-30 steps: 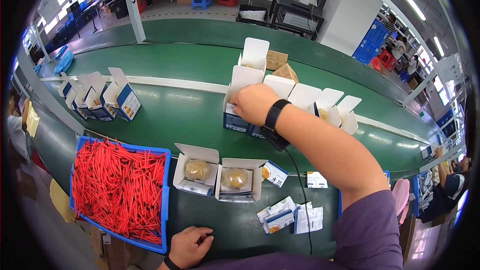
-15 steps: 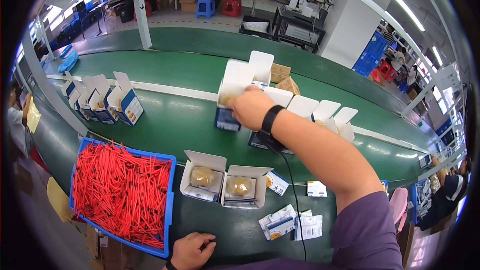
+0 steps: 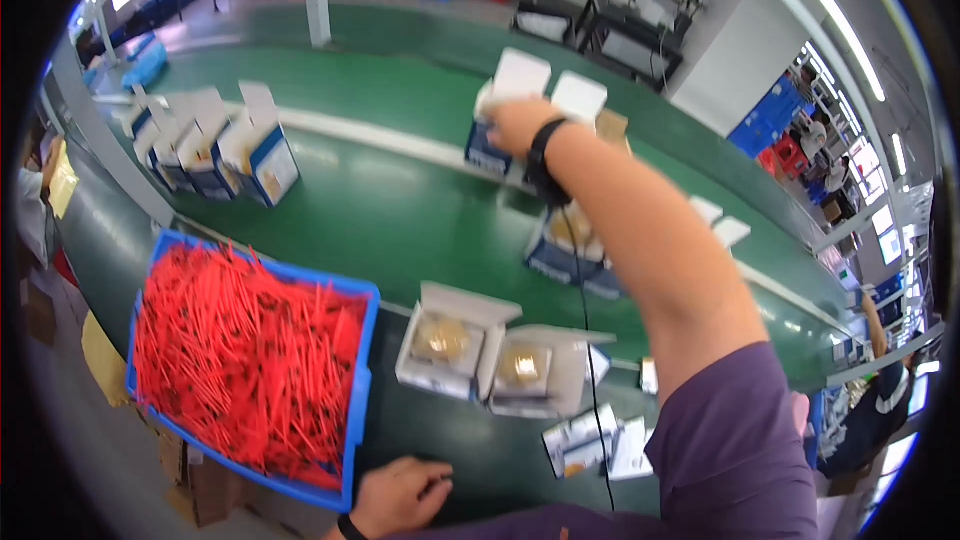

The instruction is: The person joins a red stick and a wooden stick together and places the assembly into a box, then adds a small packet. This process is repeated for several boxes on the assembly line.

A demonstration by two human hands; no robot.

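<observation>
My right hand (image 3: pixel 518 123) reaches far out over the green belt and grips an open white-and-blue carton (image 3: pixel 497 112) with its flap standing up. A second similar carton (image 3: pixel 578 100) is right beside it. My left hand (image 3: pixel 400 495) rests flat on the dark table edge near me, holding nothing. Two open white boxes (image 3: pixel 445 345) (image 3: pixel 527 368), each with a round gold-coloured part inside, lie between my hands. More blue-and-white cartons (image 3: pixel 562 250) sit under my right forearm.
A blue bin (image 3: pixel 362 340) full of red sticks stands at my left. Several open cartons (image 3: pixel 215 150) stand in a row at the belt's far left. Leaflets (image 3: pixel 590 440) lie near the table edge. Another person (image 3: pixel 870 400) sits at the right.
My right hand has lifted the carton and carried it farther away and upward along the belt. My left hand has stayed on the table edge.
</observation>
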